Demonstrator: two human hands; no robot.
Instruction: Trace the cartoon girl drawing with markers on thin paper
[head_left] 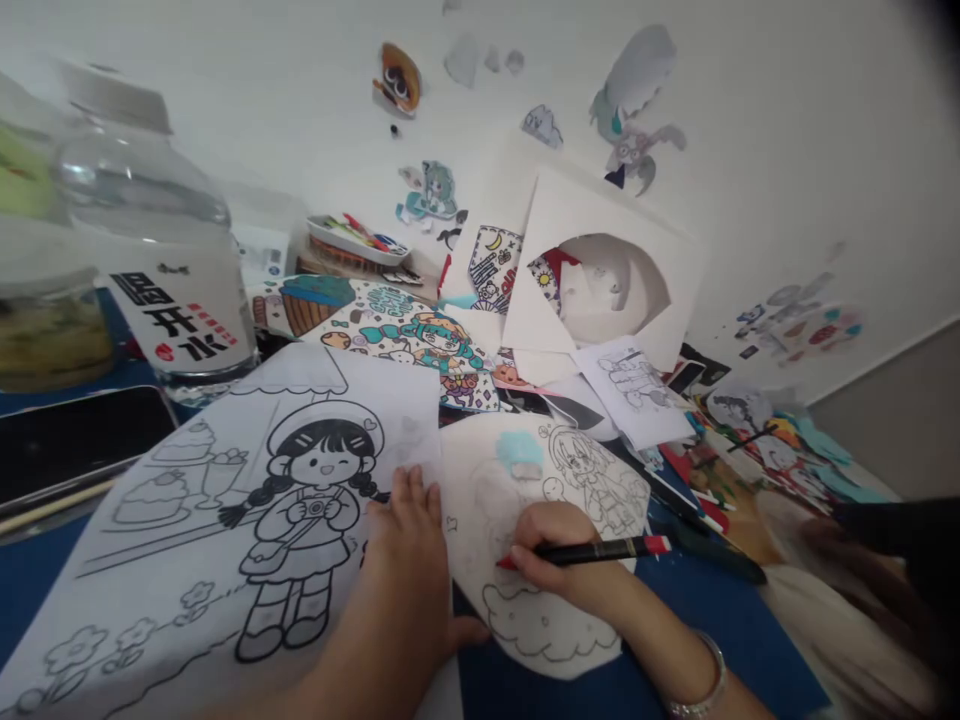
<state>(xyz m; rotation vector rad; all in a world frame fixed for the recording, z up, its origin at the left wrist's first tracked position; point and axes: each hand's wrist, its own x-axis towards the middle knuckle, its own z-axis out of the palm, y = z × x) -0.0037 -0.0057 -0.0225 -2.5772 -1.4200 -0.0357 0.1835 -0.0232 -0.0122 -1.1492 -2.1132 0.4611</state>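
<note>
Blue tabletop (675,620) against a white wall (225,90), crowded with paper craft items.

Wall: several cut-out cartoon figures stuck up, too scattered and small at the edges to count exactly.

Table, left: one clear plastic water bottle with a white label in black characters (161,250); one lidded jar with yellowish contents (45,320), partly out of view; one dark phone lying flat (75,440); one thin wooden stick (52,505) just beside the phone.

Table, centre: one large uncoloured line drawing of a pigtailed girl holding a camera (247,520); one smaller cut-out sheet with a pencil-outlined girl, a pale blue patch and a cloud edge (540,540); one coloured drawing of a teal-haired figure (412,345); one white card with a round hole cut through it (600,270), propped up behind. Further loose scraps and cuttings lie at right, uncounted.

Left hand (405,560): laid flat, fingers together and extended, palm down across the right edge of the large line drawing and touching the edge of the smaller sheet.

Right hand (559,560): fingers curled tight around one black marker with a red tip and red end band (592,550), the tip touching the smaller cut-out sheet. One silver bracelet (705,690) on that wrist.
</note>
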